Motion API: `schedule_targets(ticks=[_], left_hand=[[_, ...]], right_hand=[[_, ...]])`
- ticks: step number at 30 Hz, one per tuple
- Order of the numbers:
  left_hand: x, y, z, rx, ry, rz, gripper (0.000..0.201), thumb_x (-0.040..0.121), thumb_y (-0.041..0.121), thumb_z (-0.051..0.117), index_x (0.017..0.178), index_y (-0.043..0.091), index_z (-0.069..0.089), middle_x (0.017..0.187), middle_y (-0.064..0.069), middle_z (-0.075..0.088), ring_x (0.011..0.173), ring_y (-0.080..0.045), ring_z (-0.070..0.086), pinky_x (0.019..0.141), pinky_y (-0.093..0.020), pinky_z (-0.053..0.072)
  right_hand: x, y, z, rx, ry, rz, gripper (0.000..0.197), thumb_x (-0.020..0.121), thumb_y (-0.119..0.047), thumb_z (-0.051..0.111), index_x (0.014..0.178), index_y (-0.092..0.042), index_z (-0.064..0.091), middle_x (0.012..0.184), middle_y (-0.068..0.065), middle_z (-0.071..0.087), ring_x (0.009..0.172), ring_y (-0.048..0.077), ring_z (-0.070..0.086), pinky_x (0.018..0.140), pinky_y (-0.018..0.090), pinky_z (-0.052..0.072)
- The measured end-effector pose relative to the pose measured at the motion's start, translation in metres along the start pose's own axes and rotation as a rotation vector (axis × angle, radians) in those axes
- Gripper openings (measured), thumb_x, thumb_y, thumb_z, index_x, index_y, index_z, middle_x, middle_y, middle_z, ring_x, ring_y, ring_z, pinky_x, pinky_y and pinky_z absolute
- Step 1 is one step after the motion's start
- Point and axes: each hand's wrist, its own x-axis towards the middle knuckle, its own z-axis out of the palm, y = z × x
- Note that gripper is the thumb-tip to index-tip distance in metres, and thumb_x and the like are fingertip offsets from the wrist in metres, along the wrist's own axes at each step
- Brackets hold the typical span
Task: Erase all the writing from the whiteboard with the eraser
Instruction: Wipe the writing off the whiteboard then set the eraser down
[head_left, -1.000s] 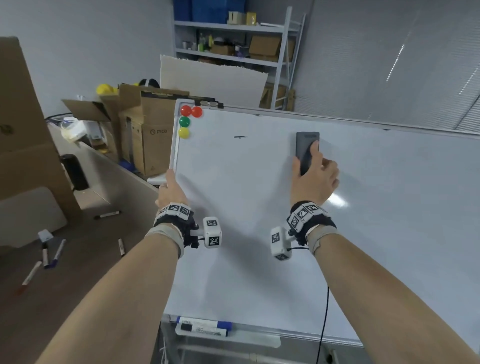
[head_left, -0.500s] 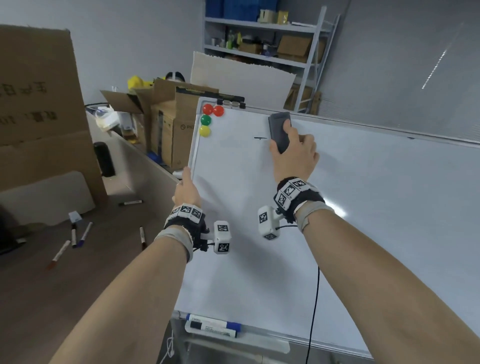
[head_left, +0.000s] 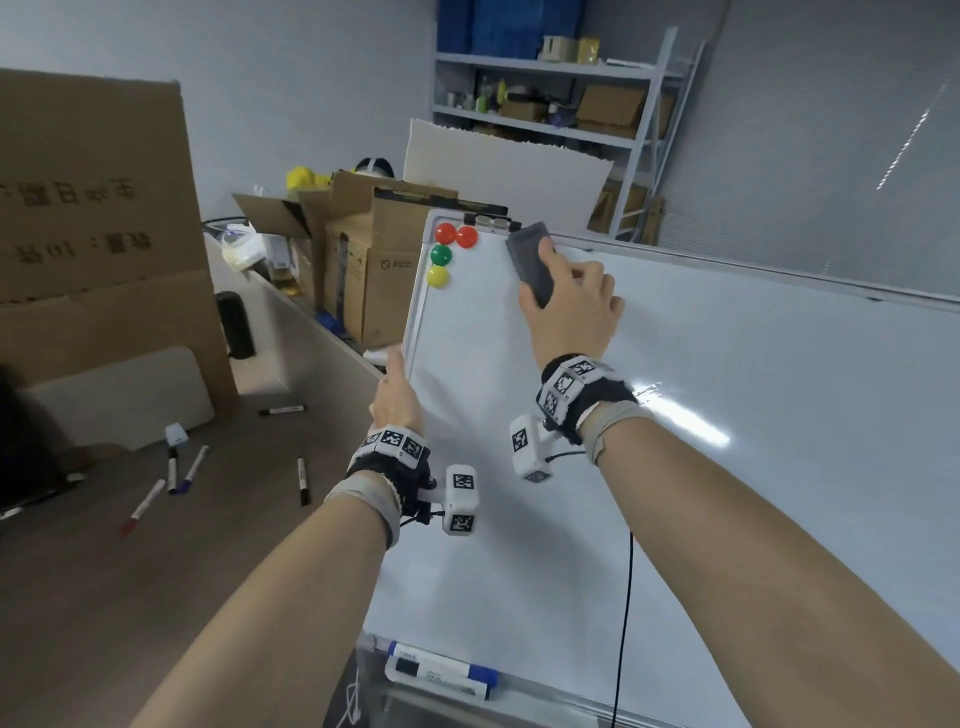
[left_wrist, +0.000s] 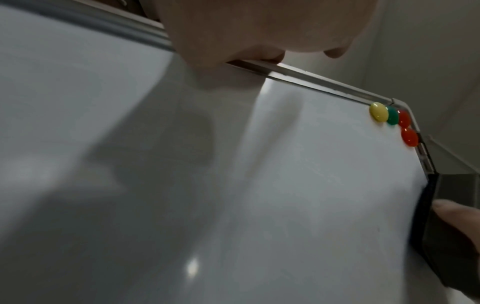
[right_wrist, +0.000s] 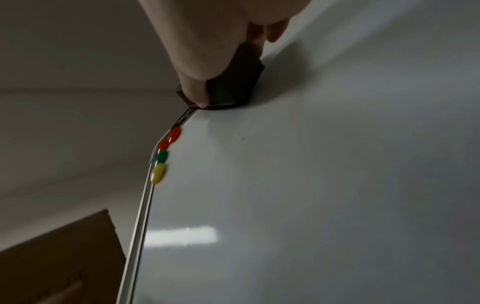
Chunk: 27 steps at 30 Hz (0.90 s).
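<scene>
The whiteboard (head_left: 675, 467) leans tilted in front of me, and I see no writing on its surface. My right hand (head_left: 571, 306) grips the dark grey eraser (head_left: 527, 260) and presses it flat on the board near the top edge, just right of the magnets. In the right wrist view the thumb and fingers of that hand (right_wrist: 207, 41) wrap the eraser (right_wrist: 233, 86). My left hand (head_left: 397, 395) holds the board's left frame, thumb in front; the left wrist view shows this hand (left_wrist: 246, 30) on the rail, with the eraser (left_wrist: 451, 236) at far right.
Red, green and yellow magnets (head_left: 447, 254) sit in the board's top left corner. Two markers (head_left: 441, 675) lie in the tray below. Loose markers (head_left: 176, 478) are scattered on the brown table at left. Cardboard boxes (head_left: 384, 270) and a shelf (head_left: 545, 93) stand behind.
My right hand slid the eraser up and to the left, over a short black mark that no longer shows. The left hand kept its hold on the frame.
</scene>
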Motion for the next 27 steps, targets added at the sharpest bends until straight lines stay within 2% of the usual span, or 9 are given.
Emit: schedule_targets(ticks=[3,5,9,11,15,20,23,25,27], left_hand=[[0.005,-0.005,-0.001,0.008,0.026,-0.009,0.090,0.065,0.090,0.030,0.124,0.029,0.060,0.139,-0.010,0.058,0.132,-0.042,0.046,0.113,-0.060,0.030],[-0.007,0.003,-0.008,0.000,0.062,-0.005,0.092,0.068,0.089,0.022,0.131,0.031,0.056,0.144,-0.008,0.055,0.135,-0.038,0.044,0.115,-0.058,0.027],[-0.024,0.012,-0.017,0.002,0.124,-0.053,0.114,0.064,0.093,0.010,0.150,0.026,0.042,0.157,-0.009,0.040,0.144,-0.037,0.034,0.120,-0.056,0.019],[-0.030,0.011,-0.012,0.022,0.134,-0.043,0.108,0.067,0.090,0.007,0.147,0.028,0.045,0.155,-0.010,0.042,0.142,-0.040,0.034,0.119,-0.058,0.020],[-0.038,0.008,0.002,0.079,0.161,-0.031,0.100,0.077,0.086,0.004,0.146,0.028,0.047,0.153,-0.010,0.045,0.141,-0.041,0.033,0.119,-0.058,0.018],[-0.042,0.009,0.001,0.054,0.130,-0.052,0.106,0.068,0.091,0.011,0.147,0.029,0.044,0.155,-0.008,0.042,0.142,-0.041,0.034,0.119,-0.058,0.019],[-0.043,0.011,-0.008,0.010,0.086,-0.092,0.118,0.060,0.098,0.008,0.151,0.030,0.039,0.160,-0.005,0.035,0.147,-0.038,0.030,0.121,-0.058,0.015],[-0.043,0.011,-0.016,-0.022,0.022,-0.103,0.124,0.060,0.099,0.006,0.154,0.025,0.036,0.162,-0.006,0.033,0.150,-0.034,0.027,0.123,-0.055,0.012],[-0.047,0.012,-0.022,-0.066,-0.049,-0.121,0.122,0.067,0.097,0.010,0.154,0.015,0.038,0.159,-0.013,0.037,0.146,-0.036,0.034,0.124,-0.051,0.018]], right_hand=[[0.006,0.001,-0.002,0.023,0.029,0.013,0.051,0.086,-0.045,0.061,0.136,-0.040,0.051,0.113,0.006,0.052,0.100,0.029,0.049,0.084,0.041,0.041],[0.002,-0.003,-0.001,0.044,0.025,-0.048,0.053,0.085,-0.045,0.064,0.137,-0.040,0.052,0.111,0.005,0.051,0.097,0.028,0.049,0.082,0.040,0.041],[-0.012,-0.005,-0.002,-0.010,-0.056,-0.219,0.056,0.085,-0.051,0.063,0.139,-0.042,0.051,0.110,0.000,0.053,0.097,0.025,0.050,0.083,0.039,0.039],[-0.014,0.007,-0.009,-0.036,-0.010,-0.134,0.055,0.087,-0.050,0.061,0.140,-0.043,0.049,0.111,0.001,0.053,0.097,0.026,0.049,0.082,0.039,0.038],[-0.006,0.058,-0.034,-0.068,0.125,0.189,0.054,0.089,-0.049,0.056,0.142,-0.043,0.045,0.116,0.007,0.051,0.101,0.029,0.048,0.082,0.038,0.035],[-0.011,0.075,-0.046,-0.074,0.134,0.293,0.054,0.092,-0.048,0.055,0.144,-0.043,0.042,0.119,0.009,0.048,0.102,0.030,0.047,0.087,0.041,0.035],[-0.020,0.044,-0.037,-0.009,0.037,0.156,0.055,0.090,-0.047,0.059,0.143,-0.041,0.044,0.118,0.008,0.049,0.104,0.030,0.047,0.087,0.041,0.038],[-0.031,0.020,-0.026,0.020,-0.066,0.002,0.056,0.089,-0.047,0.061,0.142,-0.040,0.044,0.116,0.007,0.049,0.103,0.029,0.047,0.087,0.041,0.041],[-0.047,-0.003,-0.013,0.035,-0.150,-0.139,0.056,0.088,-0.047,0.064,0.141,-0.041,0.047,0.115,0.004,0.050,0.101,0.028,0.047,0.086,0.042,0.043]])
